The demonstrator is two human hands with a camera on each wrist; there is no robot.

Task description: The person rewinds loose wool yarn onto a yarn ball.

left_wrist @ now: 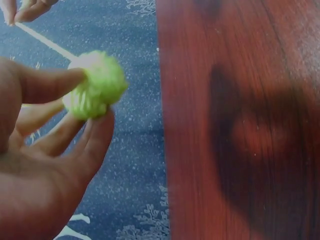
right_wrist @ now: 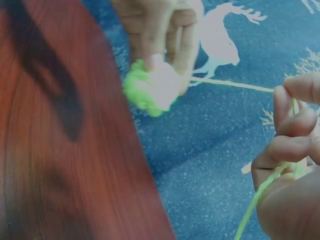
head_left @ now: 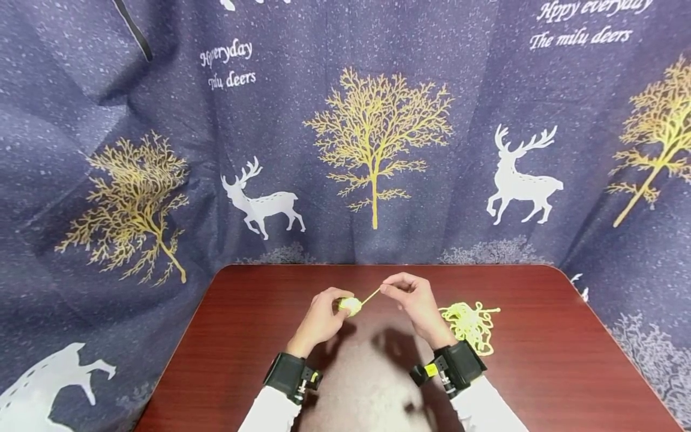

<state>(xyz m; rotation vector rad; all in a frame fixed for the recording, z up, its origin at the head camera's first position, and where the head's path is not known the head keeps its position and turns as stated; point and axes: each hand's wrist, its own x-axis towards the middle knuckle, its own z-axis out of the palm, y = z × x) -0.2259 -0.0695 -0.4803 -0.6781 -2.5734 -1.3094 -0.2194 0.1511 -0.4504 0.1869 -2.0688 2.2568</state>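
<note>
My left hand (head_left: 323,318) grips a small ball of yellow-green yarn (left_wrist: 100,84) between thumb and fingertips, held up over the table. From the ball a taut strand (right_wrist: 232,85) runs across to my right hand (head_left: 412,300), which pinches it between thumb and index finger. In the right wrist view the strand passes on through the curled fingers (right_wrist: 285,150) and hangs down below the palm. A loose, tangled pile of the same yarn (head_left: 468,324) lies on the table just right of my right wrist.
The reddish-brown wooden table (head_left: 243,360) spreads under both hands, with their shadows on it. Behind its far edge hangs a dark blue curtain (head_left: 345,240) printed with deer and trees. Black bands with small devices (head_left: 459,366) sit on both wrists.
</note>
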